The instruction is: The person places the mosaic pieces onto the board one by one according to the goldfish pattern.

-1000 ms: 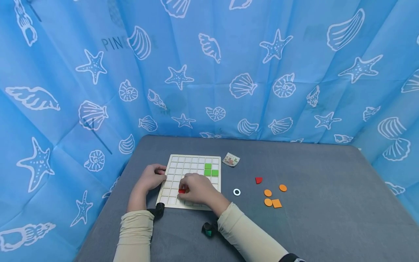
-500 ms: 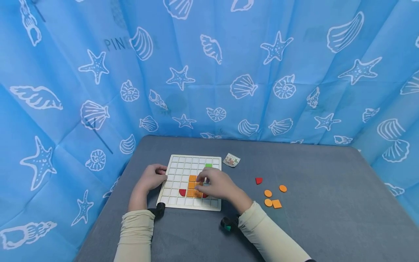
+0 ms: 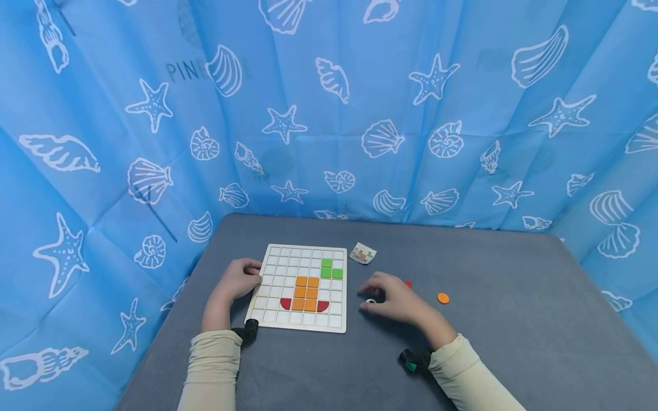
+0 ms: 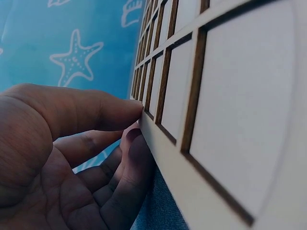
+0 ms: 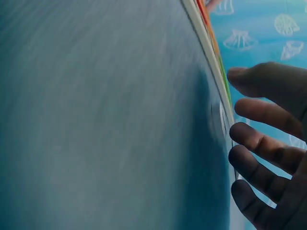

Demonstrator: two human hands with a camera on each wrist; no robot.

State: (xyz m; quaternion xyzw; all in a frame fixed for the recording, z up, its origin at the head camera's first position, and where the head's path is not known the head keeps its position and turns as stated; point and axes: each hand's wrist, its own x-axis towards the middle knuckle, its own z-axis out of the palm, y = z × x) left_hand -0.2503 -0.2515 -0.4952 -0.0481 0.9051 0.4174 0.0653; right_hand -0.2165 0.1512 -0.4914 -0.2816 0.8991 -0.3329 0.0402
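In the head view a white grid board (image 3: 277, 271) lies on the grey table. My left hand (image 3: 239, 279) grips its left edge; in the left wrist view the thumb (image 4: 127, 113) lies on the rim with other fingers under it. The board carries orange squares (image 3: 311, 293), flanked by red quarter-rounds (image 3: 285, 304), and green squares (image 3: 326, 273) at upper right. Right of the board, my right hand (image 3: 396, 299) hovers with spread fingers around a small white ring (image 3: 371, 301). The right wrist view shows its fingers apart, holding nothing, near the ring (image 5: 221, 119).
A small pattern card (image 3: 362, 253) lies beyond the board's upper right. An orange disc (image 3: 443, 298) sits right of the right hand, and a red piece (image 3: 408, 283) peeks out behind it. A blue shell-print curtain (image 3: 329, 114) hangs behind the table.
My right hand has left the red piece on the board and moved right, over to the ring. It now covers several orange pieces. My left hand stays at the board's edge.
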